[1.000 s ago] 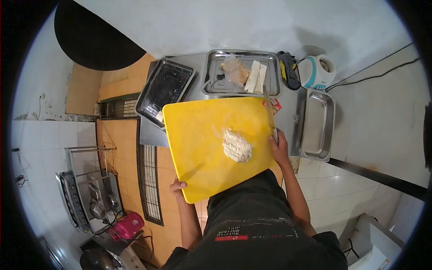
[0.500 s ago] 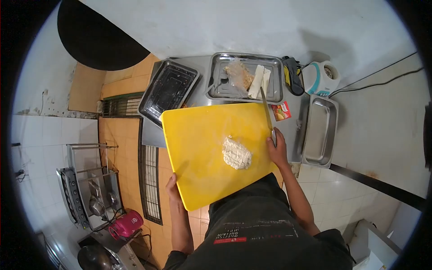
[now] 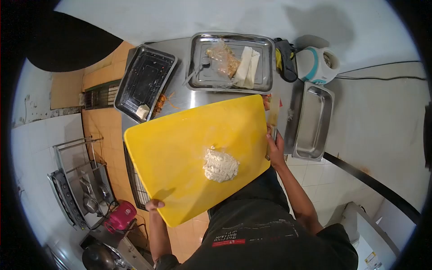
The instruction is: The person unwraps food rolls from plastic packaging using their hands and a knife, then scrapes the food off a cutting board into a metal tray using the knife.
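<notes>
A yellow cutting board (image 3: 180, 148) is held tilted above the near side of the steel table. On it lies a mound of white crumbled food (image 3: 220, 165). My left hand (image 3: 155, 205) grips the board's lower left corner, thumb on top and the other fingers hidden beneath. My right hand (image 3: 276, 147) is closed at the right edge, holding a knife (image 3: 273, 112) by its handle, blade pointing away from me. That hand also touches the board's edge; how far its fingers reach underneath is hidden.
Beyond the board, a steel tray (image 3: 194, 81) holds a bag of shredded food (image 3: 224, 60), white wrappers (image 3: 247, 67) and a spoon (image 3: 204, 63). A dark tray (image 3: 146, 74) with a white block (image 3: 142, 111) sits left, orange shreds (image 3: 159, 103) beside it. A steel pan (image 3: 311, 121) stands right.
The board has shifted left and toward me in view, with both hands on it. The white block and orange shreds by the dark tray now show. The red packet is mostly covered.
</notes>
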`<state>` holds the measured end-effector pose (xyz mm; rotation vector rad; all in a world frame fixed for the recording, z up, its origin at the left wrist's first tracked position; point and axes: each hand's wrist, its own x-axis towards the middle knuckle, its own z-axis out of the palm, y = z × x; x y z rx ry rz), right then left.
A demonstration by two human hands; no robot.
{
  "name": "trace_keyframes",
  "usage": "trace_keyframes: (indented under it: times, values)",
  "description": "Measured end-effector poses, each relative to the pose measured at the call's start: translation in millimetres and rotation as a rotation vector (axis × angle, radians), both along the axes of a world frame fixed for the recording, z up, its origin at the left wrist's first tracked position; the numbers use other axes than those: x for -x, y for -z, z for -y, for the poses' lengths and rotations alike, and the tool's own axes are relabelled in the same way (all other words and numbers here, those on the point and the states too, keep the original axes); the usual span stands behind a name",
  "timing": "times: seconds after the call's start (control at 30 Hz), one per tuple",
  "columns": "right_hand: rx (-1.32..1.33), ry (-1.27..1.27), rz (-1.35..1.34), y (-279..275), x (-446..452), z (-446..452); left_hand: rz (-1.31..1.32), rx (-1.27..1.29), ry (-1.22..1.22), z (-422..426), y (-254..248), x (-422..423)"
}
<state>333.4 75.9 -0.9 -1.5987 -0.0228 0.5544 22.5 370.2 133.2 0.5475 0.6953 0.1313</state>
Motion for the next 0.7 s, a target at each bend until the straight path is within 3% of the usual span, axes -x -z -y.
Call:
trace_keyframes:
  times: [0.13, 0.2, 0.37, 0.5, 0.63, 0.7]
  values:
    - [-0.140, 0.071, -0.047, -40.0, -14.3, 18.4, 0.009, -0.141, -0.028, 17.6, -51.7, -16.2]
    - [-0.124, -0.044, -0.043, -48.5, -29.9, 36.9, 0.017, -0.195, -0.026, 32.4, -70.2, -28.6]
    - [-0.097, 0.068, -0.008, -79.9, -64.0, 85.5, 0.002, -0.223, 0.040, 86.1, -89.0, -61.2]
    - [-0.110, 0.089, 0.116, -63.5, -97.2, 152.5, -0.059, -0.168, 0.170, 138.2, -77.1, -98.6]
    - [0.025, 0.066, 0.005, -42.6, -116.8, 192.5, -0.064, -0.135, 0.241, 186.4, -55.6, -115.7]
    - [0.366, 0.198, 0.151, 5.6, -125.2, 207.7, -0.028, -0.102, 0.288, 201.3, -39.6, -108.4]
